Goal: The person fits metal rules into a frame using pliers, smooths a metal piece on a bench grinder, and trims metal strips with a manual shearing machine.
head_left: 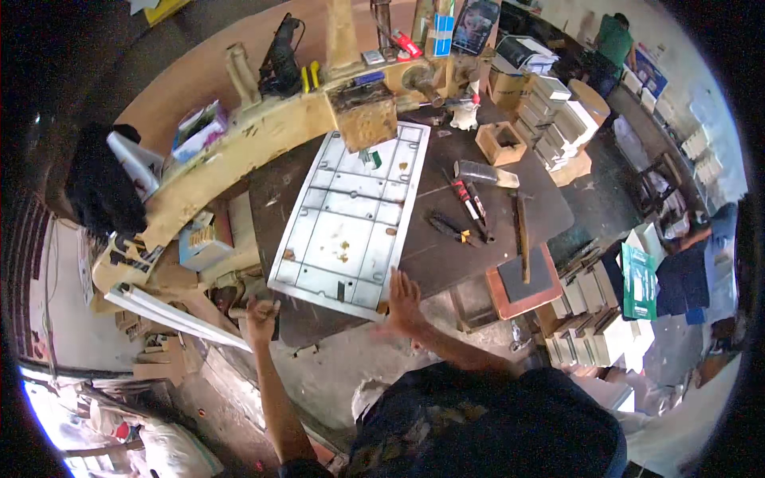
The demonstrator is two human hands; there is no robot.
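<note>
My left hand (261,319) is nearest, half curled beside the end of a long white strip (179,317); I cannot tell whether it has hold of anything. My right hand (404,296) is mostly open, its fingers extended against the near right corner of a white rectangular panel (319,275), which lies at a slant on the dark counter (434,275). The panel bears a grid of dark lines and some brown bits (344,251). To its right, a hammer handle (523,239) reaches down onto a grey pad (527,284); beyond lie black-handled pliers (448,228) and red-handled tools (462,193). Farther off, a wooden block (362,115) overhangs the panel's far end, and an open wooden box (488,151) sits to the right. At the back is a person in green (613,44).
</note>
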